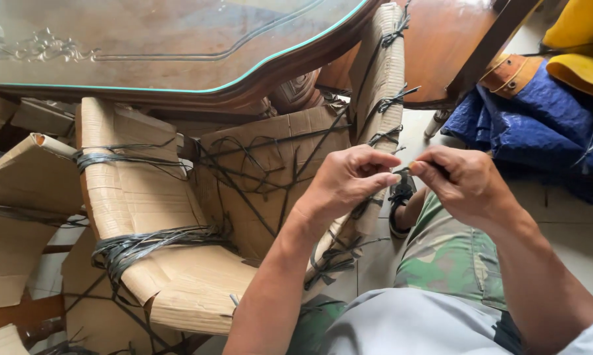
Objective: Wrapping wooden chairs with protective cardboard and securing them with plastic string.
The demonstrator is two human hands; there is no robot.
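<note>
**Both hands pinch a dark strap end between them**

A pale tiled floor (572, 217) crowded with wrapped furniture, seen from above over camouflage trousers (451, 256). Nearest, the left hand (345, 181) and right hand (461, 184) meet fingertip to fingertip, fingers narrowed onto a thin black plastic strap (401, 172) held between them; its short visible run lies across, left to right. Both hands are equally close to it. Just beyond the fingers, strap ends hang from a tall chair part wrapped in brown corrugated cardboard (378, 85), tied at intervals. To the left of the fingers lies a cardboard-wrapped chair seat (145, 197) bound with bunched straps. To the right, a blue tarpaulin (540, 131). Farthest, a glass-topped wooden table (178, 46).
</note>
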